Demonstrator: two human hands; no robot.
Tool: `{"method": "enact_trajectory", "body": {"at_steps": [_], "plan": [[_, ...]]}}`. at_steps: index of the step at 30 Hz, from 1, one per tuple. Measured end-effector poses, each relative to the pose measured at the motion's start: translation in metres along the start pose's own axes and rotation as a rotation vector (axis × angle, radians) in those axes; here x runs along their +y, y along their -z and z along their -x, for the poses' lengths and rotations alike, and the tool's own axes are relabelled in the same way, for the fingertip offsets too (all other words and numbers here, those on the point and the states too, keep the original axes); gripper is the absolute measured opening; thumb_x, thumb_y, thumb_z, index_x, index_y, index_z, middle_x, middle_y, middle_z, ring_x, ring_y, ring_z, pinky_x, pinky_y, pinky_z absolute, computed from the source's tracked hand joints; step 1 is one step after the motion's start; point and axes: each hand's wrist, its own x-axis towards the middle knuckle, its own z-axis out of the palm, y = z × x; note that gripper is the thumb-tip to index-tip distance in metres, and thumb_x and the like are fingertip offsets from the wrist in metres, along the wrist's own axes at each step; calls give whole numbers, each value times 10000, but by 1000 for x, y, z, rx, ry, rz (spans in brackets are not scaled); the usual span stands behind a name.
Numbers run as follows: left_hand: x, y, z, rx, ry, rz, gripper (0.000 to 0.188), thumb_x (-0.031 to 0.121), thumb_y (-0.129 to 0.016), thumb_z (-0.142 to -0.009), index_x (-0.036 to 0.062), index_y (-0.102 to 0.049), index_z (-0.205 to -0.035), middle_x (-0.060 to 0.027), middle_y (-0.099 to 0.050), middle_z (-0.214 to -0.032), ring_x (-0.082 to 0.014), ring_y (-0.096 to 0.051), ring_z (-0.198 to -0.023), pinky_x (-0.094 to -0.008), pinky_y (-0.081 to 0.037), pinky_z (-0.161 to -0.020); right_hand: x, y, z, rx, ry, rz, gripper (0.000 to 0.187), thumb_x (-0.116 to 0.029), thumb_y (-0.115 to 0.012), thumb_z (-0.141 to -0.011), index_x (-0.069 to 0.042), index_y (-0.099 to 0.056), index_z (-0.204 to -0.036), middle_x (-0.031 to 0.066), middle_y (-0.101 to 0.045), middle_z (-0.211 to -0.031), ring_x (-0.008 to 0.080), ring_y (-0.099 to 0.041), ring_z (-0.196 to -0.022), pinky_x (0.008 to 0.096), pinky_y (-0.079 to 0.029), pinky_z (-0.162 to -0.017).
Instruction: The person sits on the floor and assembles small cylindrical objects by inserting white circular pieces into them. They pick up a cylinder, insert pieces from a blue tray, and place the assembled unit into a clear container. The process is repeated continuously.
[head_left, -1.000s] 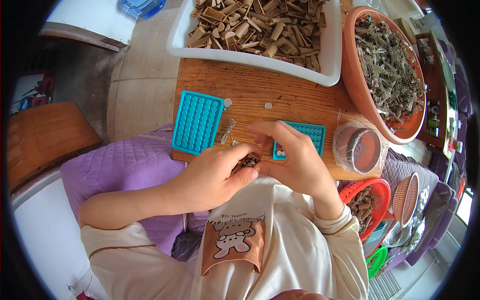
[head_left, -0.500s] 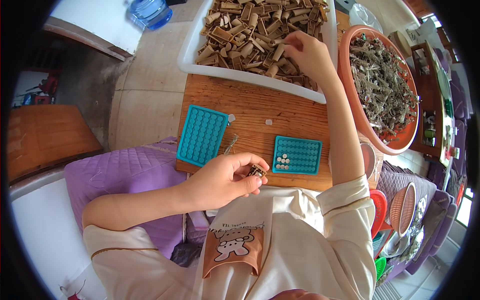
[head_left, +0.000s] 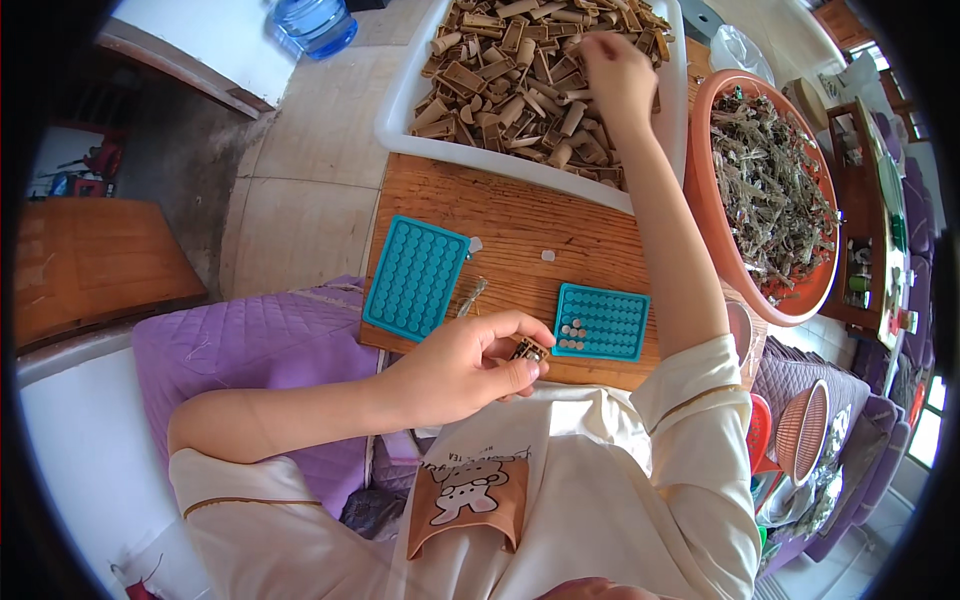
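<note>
Between its thumb and fingers, my left hand grips a small brown plastic casing with shiny bits inside, close above the table's front edge. Over a white tub heaped with brown plastic casings, my right hand reaches down with bent fingers. Its fingertips are blurred against the pile, and anything in them is hidden. A teal tray of round pockets lies beyond my left hand. To the right, a smaller teal tray has several small pale discs on its left part.
At the right stands an orange basin piled with tangled clear-and-grey pieces. Two small whitish bits and a thin wiry piece lie on the wooden table. A purple quilted cover is at the left.
My right hand has shifted up and slightly right over the casings, its fingers more bent down. The view has shifted a little; my left hand still holds the small casing.
</note>
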Motion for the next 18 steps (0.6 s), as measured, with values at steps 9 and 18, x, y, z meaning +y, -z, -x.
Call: {"method": "enact_trajectory", "body": {"at_steps": [9, 18], "plan": [[6, 7, -4, 224, -10, 363, 303, 116, -309, -913, 55, -371, -1203, -98, -479, -1116, -184, -535, -966, -306, -445, -826, -63, 105, 96, -198, -621, -1097, 212, 53, -556, -749, -50, -445, -897, 72, -545, -876, 134, -546, -809, 189, -463, -661], [4, 12, -5, 316, -191, 105, 295, 143, -385, -901, 16, -384, -1168, -69, -507, -1046, -121, -504, -939, -244, -421, -779, -96, 118, 184, -413, -705, -1026, 277, -35, -575, -789, 25, -484, -1044, 82, -572, -986, 90, -534, -853, 201, -439, -693]]}}
